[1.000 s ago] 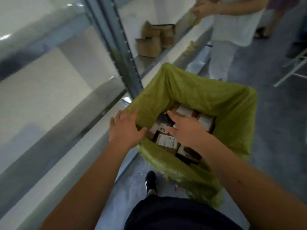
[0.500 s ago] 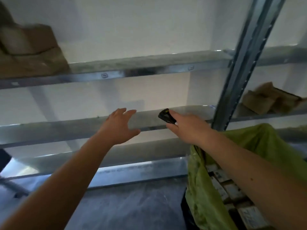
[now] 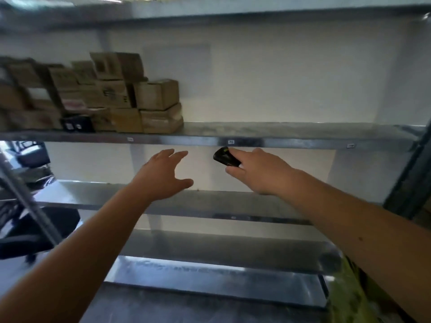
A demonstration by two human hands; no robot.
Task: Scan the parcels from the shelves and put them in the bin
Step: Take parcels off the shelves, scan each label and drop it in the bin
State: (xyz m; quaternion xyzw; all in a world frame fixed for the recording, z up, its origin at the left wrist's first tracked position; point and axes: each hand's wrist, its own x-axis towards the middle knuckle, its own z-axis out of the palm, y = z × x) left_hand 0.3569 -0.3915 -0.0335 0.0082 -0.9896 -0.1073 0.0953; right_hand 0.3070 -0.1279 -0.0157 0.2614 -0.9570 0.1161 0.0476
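Parcels: brown cardboard boxes [image 3: 93, 96], blocky, matte, stacked at left end of grey sheet-metal shelf [image 3: 291, 132], blurred.
Scanner: small black rounded plastic scanner [image 3: 225, 156], long axis pointing up-left toward shelf front edge.
Right hand [image 3: 258, 170]: pinches scanner, forefinger along top.
Left hand [image 3: 163, 174]: fingers spread, holding nothing, below shelf edge.
Bin: green woven sack [image 3: 349, 297], lower right corner.

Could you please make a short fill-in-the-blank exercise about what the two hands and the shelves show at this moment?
1. The right hand holds a small black ____.
2. The left hand is open and holds ____.
3. The cardboard parcels are stacked at the ____ end of their shelf.
4. The bin liner at the lower right is ____ in colour.

Missing words: scanner; nothing; left; green
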